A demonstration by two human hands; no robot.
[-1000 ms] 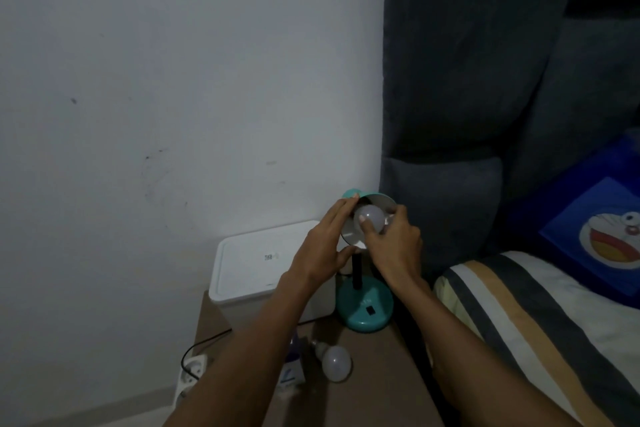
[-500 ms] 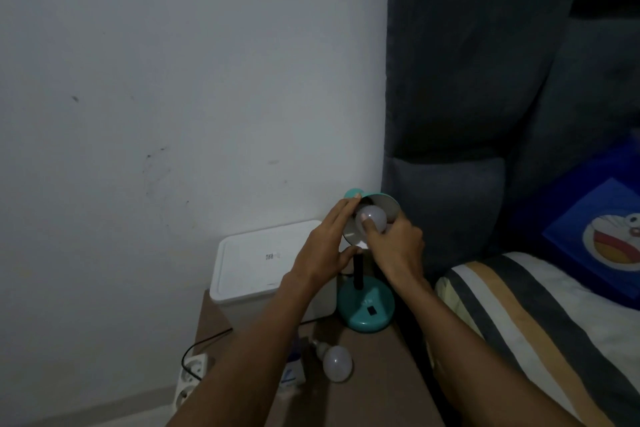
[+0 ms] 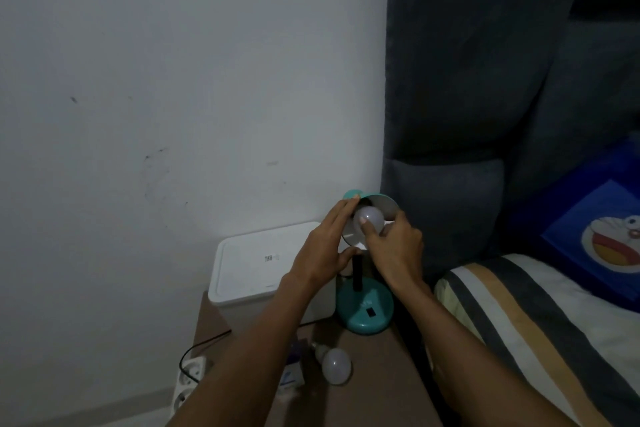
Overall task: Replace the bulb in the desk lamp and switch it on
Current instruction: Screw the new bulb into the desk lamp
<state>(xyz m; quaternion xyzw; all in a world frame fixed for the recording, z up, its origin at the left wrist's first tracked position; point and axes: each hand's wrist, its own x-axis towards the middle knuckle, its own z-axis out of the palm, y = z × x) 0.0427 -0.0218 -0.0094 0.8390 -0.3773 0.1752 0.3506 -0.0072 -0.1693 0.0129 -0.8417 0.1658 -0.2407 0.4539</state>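
Head view: right hand pinches bulb, apparently inside lamp shade.

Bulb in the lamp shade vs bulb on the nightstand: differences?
The bulb in the shade is pinched by the right hand; the loose bulb is untouched. The first has its base hidden in the shade; the second lies on its side, base showing. Both are white, round and unlit.

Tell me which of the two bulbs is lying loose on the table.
The bulb in front of the teal lamp base; the other bulb sits in the lamp shade, gripped by the right hand.
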